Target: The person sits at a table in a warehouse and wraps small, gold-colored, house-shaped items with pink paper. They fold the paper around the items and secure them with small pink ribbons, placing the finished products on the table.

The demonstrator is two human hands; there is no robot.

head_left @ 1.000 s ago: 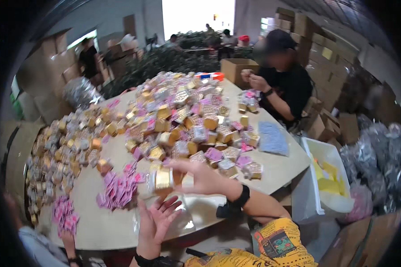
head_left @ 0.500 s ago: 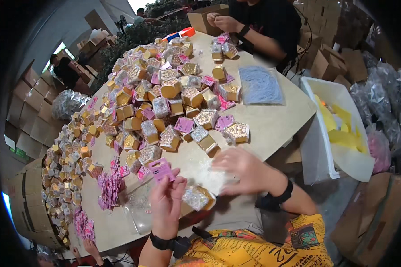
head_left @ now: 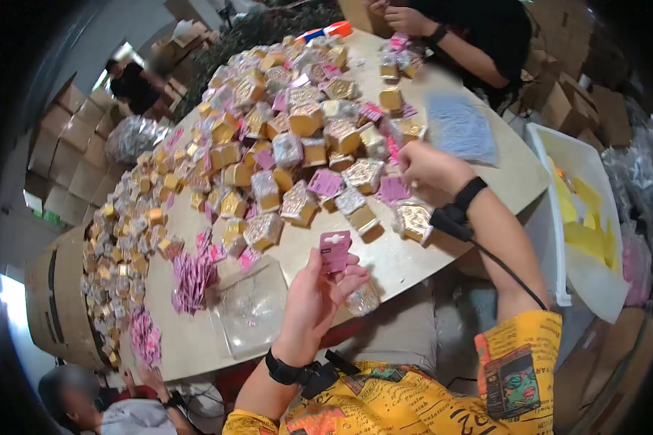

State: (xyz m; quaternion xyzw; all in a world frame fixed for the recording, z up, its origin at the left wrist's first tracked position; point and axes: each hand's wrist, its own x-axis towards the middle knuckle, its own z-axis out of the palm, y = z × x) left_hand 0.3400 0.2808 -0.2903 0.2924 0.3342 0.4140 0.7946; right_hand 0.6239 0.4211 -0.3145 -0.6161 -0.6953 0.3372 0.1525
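Observation:
My left hand (head_left: 318, 293) is closed on a pink hang card (head_left: 334, 252), pinched upright between thumb and fingers. Beside its fingers, at the table's near edge, is a gold ornament in clear wrap (head_left: 363, 299), partly hidden by them. Further away, my right hand (head_left: 432, 172) is curled in a pinch above the table; whatever its fingertips hold, if anything, is hidden. Just below it lie another pink card (head_left: 393, 190) and a wrapped house-shaped gold ornament (head_left: 414, 221). Beyond it rests a clear bag of pale blue cords (head_left: 461, 130).
A large heap of wrapped gold ornaments (head_left: 308, 119) covers the far and left table. Bundled pink cards (head_left: 194, 279) lie near a clear plastic bag (head_left: 252, 308). A white bin (head_left: 548, 188) stands right. One co-worker (head_left: 479, 36) sits across, another (head_left: 123, 413) at lower left.
My right hand has left the wrapped ornament and moved away from me toward the blue cords. The left hand still holds the pink card, now more upright. The whole view has shifted.

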